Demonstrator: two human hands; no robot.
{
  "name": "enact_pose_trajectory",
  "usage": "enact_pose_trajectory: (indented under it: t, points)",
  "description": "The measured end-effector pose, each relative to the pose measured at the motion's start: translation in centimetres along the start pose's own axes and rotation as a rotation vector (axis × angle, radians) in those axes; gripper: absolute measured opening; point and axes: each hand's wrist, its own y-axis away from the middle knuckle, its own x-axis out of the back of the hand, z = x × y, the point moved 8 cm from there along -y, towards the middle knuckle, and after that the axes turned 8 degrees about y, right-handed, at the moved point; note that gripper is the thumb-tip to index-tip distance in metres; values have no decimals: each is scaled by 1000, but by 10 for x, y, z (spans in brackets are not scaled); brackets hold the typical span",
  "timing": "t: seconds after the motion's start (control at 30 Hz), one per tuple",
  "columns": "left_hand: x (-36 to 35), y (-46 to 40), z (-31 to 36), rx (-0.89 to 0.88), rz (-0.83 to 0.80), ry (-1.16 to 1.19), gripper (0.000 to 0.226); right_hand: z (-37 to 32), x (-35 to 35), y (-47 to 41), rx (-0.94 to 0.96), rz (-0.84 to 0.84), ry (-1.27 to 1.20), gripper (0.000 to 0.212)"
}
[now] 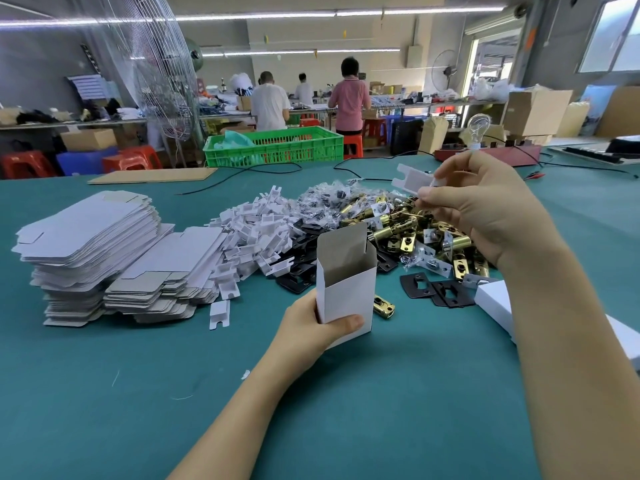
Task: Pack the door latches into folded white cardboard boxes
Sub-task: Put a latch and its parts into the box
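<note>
Two hands in view over the green table (pixel 346 410). Left hand (pixel 311 327) grips a white box (pixel 346 289), standing upright on the table with its top flap open; thumb curled across the front face near the bottom, fingers wrapped behind. Inside of the box shows grey card.

Right hand (pixel 485 209) is raised above the latch pile (pixel 415 230), pinching a small white card insert (pixel 414 180) between thumb and fingertips; the insert sticks out to the left of the hand.

Brass latches lie heaped just beyond and right of the box, mixed with black plates (pixel 433 289) and small clear bags of parts (pixel 329 202). One single latch (pixel 383 306) lies on the table touching or just beside the box's right lower edge; cannot tell which.

Left of the pile: a heap of loose white inserts (pixel 256 230), then a stack of flat unfolded boxes (pixel 97 244) at far left. Closed white box (pixel 495 303) at right, partly hidden by the right forearm.

Background: green crate (pixel 277 147), three people standing at a far bench, backs turned.
</note>
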Motion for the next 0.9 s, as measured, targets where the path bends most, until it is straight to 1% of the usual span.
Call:
enact_pose_trajectory:
  t: [0.07, 0.17, 0.23, 0.33, 0.47, 0.57, 0.63, 0.7, 0.77, 0.9]
  points:
    - [0, 0, 0, -2, -5, 5, 43, -2, 0, 1, 22, 17, 42, 30]
    - [0, 0, -1, -3, -6, 17, 44, -9, 0, 1, 87, 34, 133, 22]
    - [-1, 0, 0, -6, -8, 29, 44, -19, -9, 5, 170, -41, 237, 15]
    - [-1, -1, 0, -10, -16, 40, 45, -34, -33, 15, 303, -218, 428, 8]
    - [-1, -1, -1, -16, -29, 55, 49, -41, -72, 29, 428, -391, 758, 11]
    - [-1, -2, -1, -22, -25, 69, 50, -40, -99, 40, 472, -475, 896, 9]
    - [0, -3, -1, -21, -18, 81, 52, -38, -114, 46, 510, -517, 984, 12]
    - [0, -3, -1, -21, -18, 89, 53, -34, -125, 51, 514, -581, 1034, 15]
    - [0, -3, -1, -20, -16, 93, 49, -29, -128, 54, 489, -636, 1059, 17]
    - [0, -2, 1, -22, -10, 85, 39, -27, -120, 52, 441, -639, 1006, 19]
